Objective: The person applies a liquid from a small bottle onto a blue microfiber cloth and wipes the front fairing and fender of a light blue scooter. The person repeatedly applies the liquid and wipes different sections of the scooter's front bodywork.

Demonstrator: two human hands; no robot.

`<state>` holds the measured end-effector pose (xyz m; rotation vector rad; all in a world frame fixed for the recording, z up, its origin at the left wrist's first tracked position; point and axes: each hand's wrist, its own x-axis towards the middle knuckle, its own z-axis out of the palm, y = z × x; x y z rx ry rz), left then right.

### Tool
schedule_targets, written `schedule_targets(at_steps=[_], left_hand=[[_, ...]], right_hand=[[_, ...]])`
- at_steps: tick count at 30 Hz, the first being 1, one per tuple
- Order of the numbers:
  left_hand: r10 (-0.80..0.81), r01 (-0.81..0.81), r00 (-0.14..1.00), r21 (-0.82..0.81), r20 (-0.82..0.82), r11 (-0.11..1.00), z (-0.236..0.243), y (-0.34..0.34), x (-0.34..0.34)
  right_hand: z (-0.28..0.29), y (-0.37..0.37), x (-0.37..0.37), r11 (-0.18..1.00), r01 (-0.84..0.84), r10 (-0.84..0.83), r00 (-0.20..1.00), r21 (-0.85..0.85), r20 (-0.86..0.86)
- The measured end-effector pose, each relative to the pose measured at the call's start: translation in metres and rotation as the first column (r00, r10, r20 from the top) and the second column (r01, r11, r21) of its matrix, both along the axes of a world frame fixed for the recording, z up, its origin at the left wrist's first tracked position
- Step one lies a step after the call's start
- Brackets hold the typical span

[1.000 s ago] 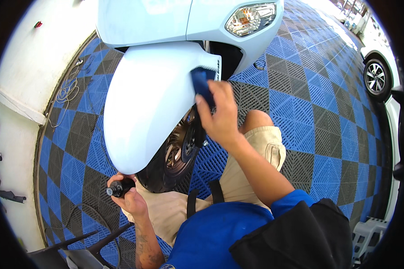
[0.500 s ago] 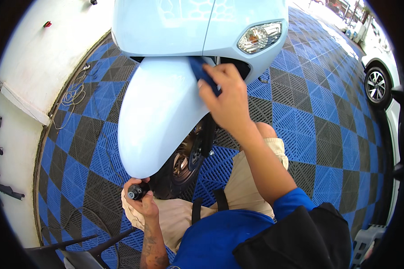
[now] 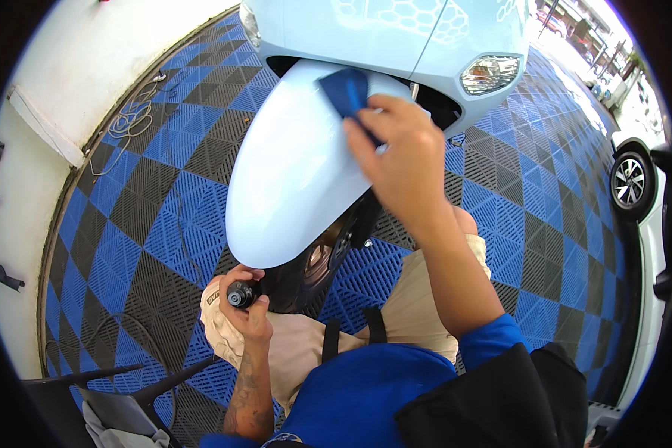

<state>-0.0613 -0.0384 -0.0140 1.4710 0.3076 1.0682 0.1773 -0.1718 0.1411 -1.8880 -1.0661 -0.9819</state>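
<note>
R hand (image 3: 407, 160) is part-closed, thumb vs. fingers, w/ a dk blue cloth (image 3: 342, 89) pinched btwn them. Cloth sticks out past the fingertips, up & L of the hand, over the upper end of the front fender (image 3: 291, 179); it's blurred, so can't tell if it's pressed on the paint or just above. L hand (image 3: 252, 319) is wrapped round a blk bottle (image 3: 242, 294), its round end facing up, just below the fender's lower tip & beside the tire (image 3: 285, 287).

Fender = lt blue, smooth, glossy, long & rounded, egg-like at the near end. Tire = dk rubber. Body panel (image 3: 351, 37) above is same lt blue, w/ a white honeycomb pattern; clear, faceted light (image 3: 491, 74) set in its R side. Floor (image 3: 194, 231) = blue & dk gray ribbed tiles, checkered. Thin pale cord (image 3: 131, 123) lies loosely looped near the white wall (image 3: 89, 67). Pants (image 3: 295, 351) are beige fabric.
</note>
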Motion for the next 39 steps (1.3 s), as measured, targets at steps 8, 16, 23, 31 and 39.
schedule_targets(at_steps=[8, 16, 23, 31, 39], left_hand=[[0.108, -0.111, 0.994, -0.118, -0.028, 0.987, -0.002, -0.006, 0.001], [-0.047, 0.046, 0.996, 0.009, 0.081, 0.999, 0.003, 0.000, 0.006], [-0.049, 0.051, 0.998, -0.032, 0.043, 0.998, 0.009, -0.001, -0.001], [-0.049, 0.050, 0.998, -0.035, 0.032, 0.998, 0.014, 0.000, -0.001], [-0.038, 0.044, 0.996, -0.074, 0.080, 0.996, 0.000, 0.007, 0.003]], right_hand=[[-0.049, 0.006, -0.094, 0.819, -0.494, 0.526, 0.850, -0.291, 0.037], [0.006, -0.007, -0.021, 0.963, -0.155, 0.148, 0.988, -0.218, -0.048], [-0.028, 0.007, -0.050, 0.939, -0.284, 0.302, 0.951, -0.197, 0.072], [-0.028, -0.009, -0.056, 0.869, -0.357, 0.393, 0.919, -0.343, 0.038], [0.010, -0.019, 0.034, 0.991, 0.104, -0.119, 0.973, -0.087, -0.196]])
